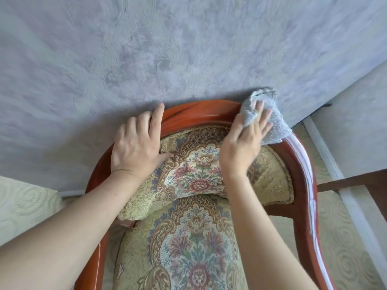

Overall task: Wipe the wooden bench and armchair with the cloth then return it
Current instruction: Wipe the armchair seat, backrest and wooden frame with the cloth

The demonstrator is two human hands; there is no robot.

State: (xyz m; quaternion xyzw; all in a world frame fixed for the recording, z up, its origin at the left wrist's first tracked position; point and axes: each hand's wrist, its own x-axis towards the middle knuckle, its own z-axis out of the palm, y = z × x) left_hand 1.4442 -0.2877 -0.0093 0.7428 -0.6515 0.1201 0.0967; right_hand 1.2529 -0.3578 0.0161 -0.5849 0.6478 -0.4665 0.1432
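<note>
Forearms reach out bare over the floral tapestry seat [188, 248] of the armchair [301, 185], whose glossy red-brown wooden frame curves round both sides. My left hand [138, 147] lies flat with fingers spread on the left part of the top rail, the thumb tucked against the padded backrest [199, 170] and the forefinger stretched along the wood. My right hand [245, 145] is spread open too, palm down, pressing the grey fuzzy cloth [276, 126] onto the right bend of the top rail; the cloth bunches up past my fingertips and drapes over the wood. Just behind the chair stands the pale lilac patterned wall [146, 59], and cream patterned floor [25, 206] shows at both sides
</note>
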